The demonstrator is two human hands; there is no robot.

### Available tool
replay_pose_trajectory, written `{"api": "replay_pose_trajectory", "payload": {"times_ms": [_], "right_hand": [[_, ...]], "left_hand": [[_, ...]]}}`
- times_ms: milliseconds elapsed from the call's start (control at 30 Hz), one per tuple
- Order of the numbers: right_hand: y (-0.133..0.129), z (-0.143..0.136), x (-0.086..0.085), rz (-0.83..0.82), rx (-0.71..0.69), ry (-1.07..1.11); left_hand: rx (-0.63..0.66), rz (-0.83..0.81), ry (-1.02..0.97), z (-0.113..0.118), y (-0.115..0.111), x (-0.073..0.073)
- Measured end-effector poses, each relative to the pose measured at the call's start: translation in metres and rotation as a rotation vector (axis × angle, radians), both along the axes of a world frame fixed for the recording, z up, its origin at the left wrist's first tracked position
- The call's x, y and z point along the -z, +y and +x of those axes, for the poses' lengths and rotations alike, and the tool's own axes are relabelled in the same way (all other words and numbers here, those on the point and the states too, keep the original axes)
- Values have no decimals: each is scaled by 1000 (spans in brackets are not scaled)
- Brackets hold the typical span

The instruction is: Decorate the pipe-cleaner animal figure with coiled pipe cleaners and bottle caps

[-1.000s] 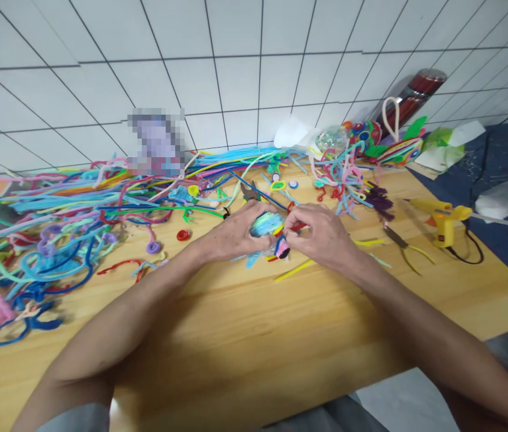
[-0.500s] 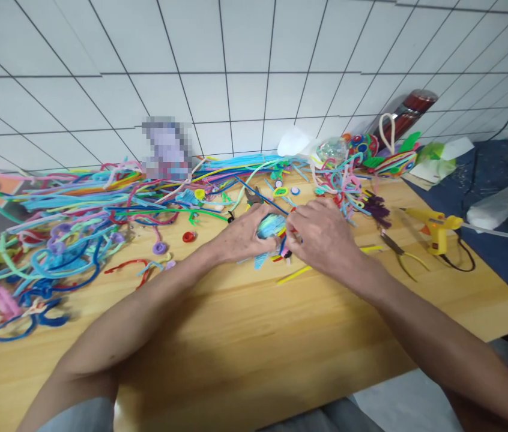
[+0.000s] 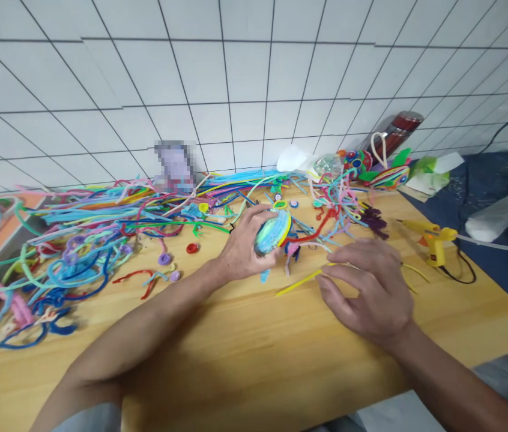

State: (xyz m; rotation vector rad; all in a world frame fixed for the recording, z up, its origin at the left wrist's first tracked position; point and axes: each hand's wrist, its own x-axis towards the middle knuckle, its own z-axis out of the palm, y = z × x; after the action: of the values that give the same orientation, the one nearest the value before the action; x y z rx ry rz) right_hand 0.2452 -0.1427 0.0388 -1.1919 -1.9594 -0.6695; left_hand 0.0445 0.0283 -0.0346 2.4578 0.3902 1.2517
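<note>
My left hand (image 3: 247,246) grips an oval craft piece (image 3: 274,231) covered in blue and green stripes, with a yellow rim along its right side. A red pipe cleaner (image 3: 312,233) stretches rightward from beside the rim; whether it is attached I cannot tell. To the right, my right hand (image 3: 368,291) hovers over the table, fingers curved and thumb apart, with nothing visible in it. Its fingertips overlap a yellow pipe cleaner (image 3: 296,284) lying on the wood. Beyond that hand lie yellow-handled pliers (image 3: 416,273), mostly hidden behind it.
A yellow glue gun (image 3: 436,243) with a cord lies at the right. Heaped pipe cleaners (image 3: 87,210) cover the table's back and left. A red ring (image 3: 193,248) is left of my left hand. A dark red flask (image 3: 398,132) leans by the tiled wall.
My right hand has come off the craft piece and moved right and nearer to me. The left hand still holds the piece, now showing more of its striped face and yellow rim.
</note>
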Motion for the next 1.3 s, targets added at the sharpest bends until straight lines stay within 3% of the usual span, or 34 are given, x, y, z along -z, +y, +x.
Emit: {"api": "replay_pose_trajectory", "payload": {"times_ms": [167,333,400,567,867,1000,1133,1300], "right_hand": [[-27,44,37,-74,50,240],[-65,94,79,-288,479,661],[-82,107,92,-347,565,785],[-109,115,115,-395,566,851],[-128,118,128,-428,590,942],[-127,134,128,-410,626,823],[-108,160,129,-381,717,429],[-86,189,136,-572,871,140]], "left_hand": [[23,107,-99,-1,1,3],[2,179,-154,-1,1,2],[6,191,-177,-1,1,2],[-2,155,-156,-1,-1,5],[-57,106,-149,0,9,15],[-59,110,-169,0,9,16],[-63,121,-157,0,10,18],[-63,83,-154,-1,12,21]]}}
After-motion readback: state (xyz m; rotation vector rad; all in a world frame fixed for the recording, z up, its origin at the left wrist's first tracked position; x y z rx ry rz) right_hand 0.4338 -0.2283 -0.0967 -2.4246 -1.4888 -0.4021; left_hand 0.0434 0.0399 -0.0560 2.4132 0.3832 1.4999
